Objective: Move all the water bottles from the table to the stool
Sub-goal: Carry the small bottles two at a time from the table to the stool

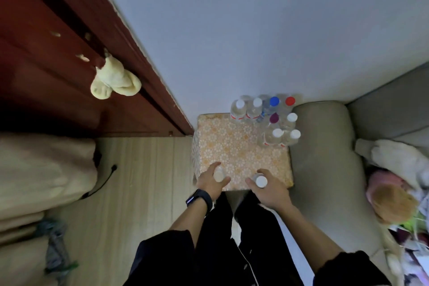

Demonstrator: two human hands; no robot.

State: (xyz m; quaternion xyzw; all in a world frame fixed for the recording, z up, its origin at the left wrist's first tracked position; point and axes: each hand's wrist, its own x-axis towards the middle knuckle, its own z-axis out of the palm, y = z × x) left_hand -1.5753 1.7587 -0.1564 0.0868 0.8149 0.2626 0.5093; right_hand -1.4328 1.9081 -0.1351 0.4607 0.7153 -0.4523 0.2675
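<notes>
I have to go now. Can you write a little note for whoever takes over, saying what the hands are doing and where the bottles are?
Left hand: fingers wrapped around a white-capped bottle at the near edge of the flowery surface.
Right hand: holding another white-capped bottle at the same near edge.
Other bottles: a cluster stands upright at the far right corner, with white, blue, red and purple caps.
Done: cannot tell from this view.
Left: work out where these two bottles belong, then deal with the cluster.

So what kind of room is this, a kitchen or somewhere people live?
Probably a living room in a home, not a kitchen. There is a grey-beige fabric sofa, a light wooden plank floor, and a dark red wooden cabinet against the pale wall.
</notes>
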